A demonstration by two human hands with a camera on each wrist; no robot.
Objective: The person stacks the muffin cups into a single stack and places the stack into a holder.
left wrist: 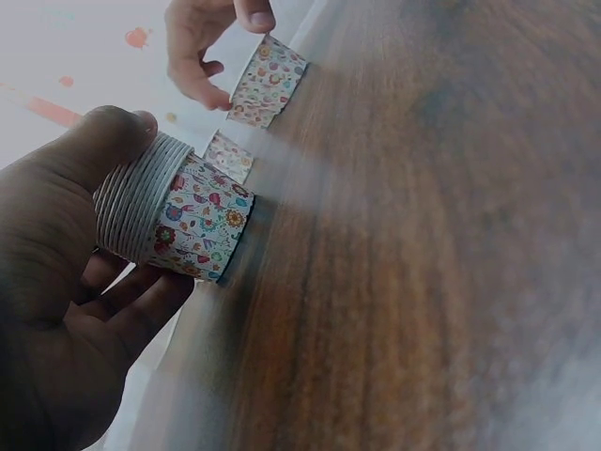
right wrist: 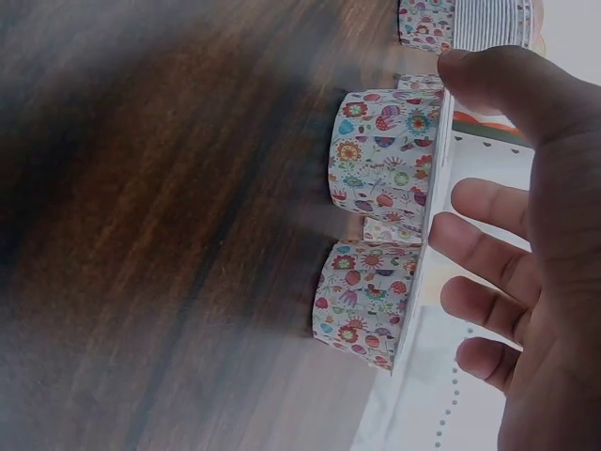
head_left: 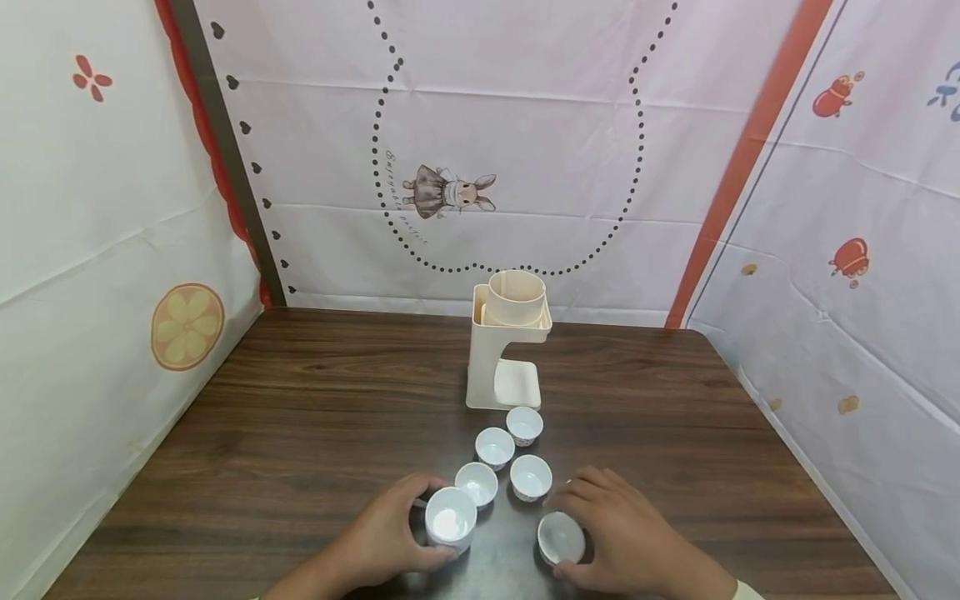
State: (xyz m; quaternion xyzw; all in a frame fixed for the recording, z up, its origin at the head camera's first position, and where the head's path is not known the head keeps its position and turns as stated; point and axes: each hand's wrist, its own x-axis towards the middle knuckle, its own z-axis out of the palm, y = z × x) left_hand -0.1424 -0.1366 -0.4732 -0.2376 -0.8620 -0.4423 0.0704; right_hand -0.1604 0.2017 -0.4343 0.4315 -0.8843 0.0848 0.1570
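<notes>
My left hand [head_left: 390,529] holds a nested stack of white paper baking cups [left wrist: 202,221] printed with colourful flowers; thumb and fingers lie on opposite sides of it. To the right, a single baking cup [head_left: 561,540] stands upright on the table. Around its rim is my right hand [head_left: 618,533], with thumb and index fingertips at opposite sides of the rim in the right wrist view, the other fingers [right wrist: 479,301] loosely bent. Several more cups stand upright just beyond the hands, among them a cup [head_left: 531,478] ahead of the right hand and another [head_left: 476,483] by the stack.
Behind the cups stands a cream, coffee-maker-shaped stand [head_left: 483,367] with a round open holder on top and a flat base. The dark wooden table [head_left: 337,392] has printed white cloth [head_left: 525,150] hung along its back and both sides.
</notes>
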